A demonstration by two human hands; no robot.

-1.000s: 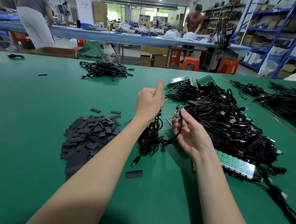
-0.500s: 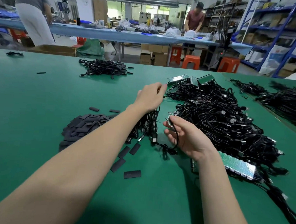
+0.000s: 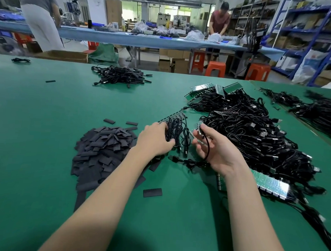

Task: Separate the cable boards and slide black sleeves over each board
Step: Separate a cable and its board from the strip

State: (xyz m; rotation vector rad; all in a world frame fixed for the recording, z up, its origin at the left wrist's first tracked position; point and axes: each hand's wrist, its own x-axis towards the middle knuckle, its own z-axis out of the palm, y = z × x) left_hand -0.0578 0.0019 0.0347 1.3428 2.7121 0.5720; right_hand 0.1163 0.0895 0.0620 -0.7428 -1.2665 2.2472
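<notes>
Our right hand point(image 3: 219, 151) pinches a small board point(image 3: 199, 130) between thumb and forefinger, its black cable point(image 3: 207, 151) looping down over the palm. Our left hand point(image 3: 156, 140) curls around a bunch of cables point(image 3: 176, 133) hanging from a strip of boards point(image 3: 173, 117) on the green table point(image 3: 48, 140). Our left arm hides part of the sleeves point(image 3: 102, 151).

Views: one, head-worn, wide-angle.
Facing: forward and down across the flat green worktop point(image 3: 38, 139).
Nearness: close above both forearms; far edge and blue metal shelving point(image 3: 314, 36) at right distance.
</notes>
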